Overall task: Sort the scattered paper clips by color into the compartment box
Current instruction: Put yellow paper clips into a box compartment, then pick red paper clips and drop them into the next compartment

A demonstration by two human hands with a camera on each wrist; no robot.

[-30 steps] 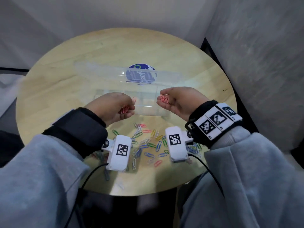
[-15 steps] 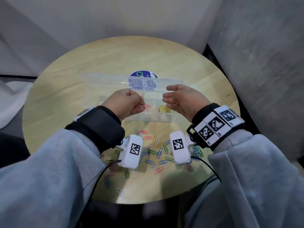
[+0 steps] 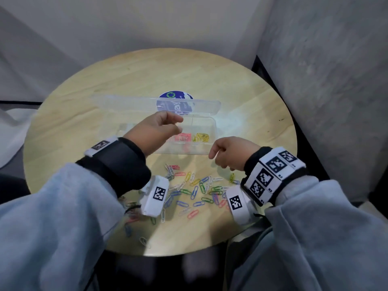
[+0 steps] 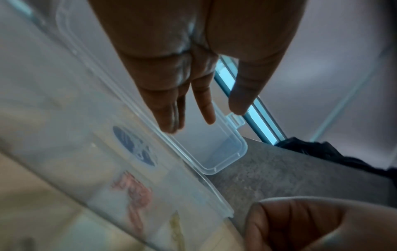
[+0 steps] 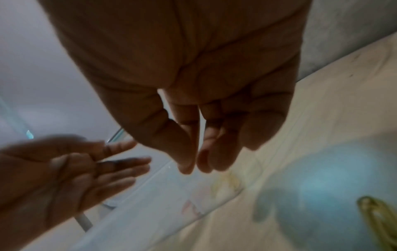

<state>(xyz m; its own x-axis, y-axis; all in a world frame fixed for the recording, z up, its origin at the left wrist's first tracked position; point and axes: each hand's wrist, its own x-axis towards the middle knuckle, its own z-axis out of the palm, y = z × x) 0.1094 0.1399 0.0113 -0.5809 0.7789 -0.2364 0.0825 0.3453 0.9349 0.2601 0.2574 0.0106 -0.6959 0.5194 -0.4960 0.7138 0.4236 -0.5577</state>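
The clear compartment box [image 3: 212, 122] lies open mid-table with its lid [image 3: 126, 102] tipped back. Red clips [image 3: 182, 137] fill one compartment and yellow clips [image 3: 202, 137] the one to its right. My left hand [image 3: 178, 123] hovers over the box with its fingers [image 4: 206, 108] straight and nothing in it. My right hand [image 3: 214, 154] hangs just in front of the box's near right corner, fingers [image 5: 187, 152] relaxed and empty. Several mixed-color paper clips [image 3: 195, 190] lie scattered on the table between my wrists.
The round wooden table [image 3: 84, 122] carries a blue round sticker [image 3: 176, 97] behind the lid. A grey wall [image 3: 325, 80] stands close on the right. A few more clips [image 3: 144, 241] lie near the table's front edge, and one yellow clip [image 5: 378, 217] under my right wrist.
Both hands held red clips a second ago; those now lie in the box. My left hand has opened above it and my right hand has drawn back toward me.
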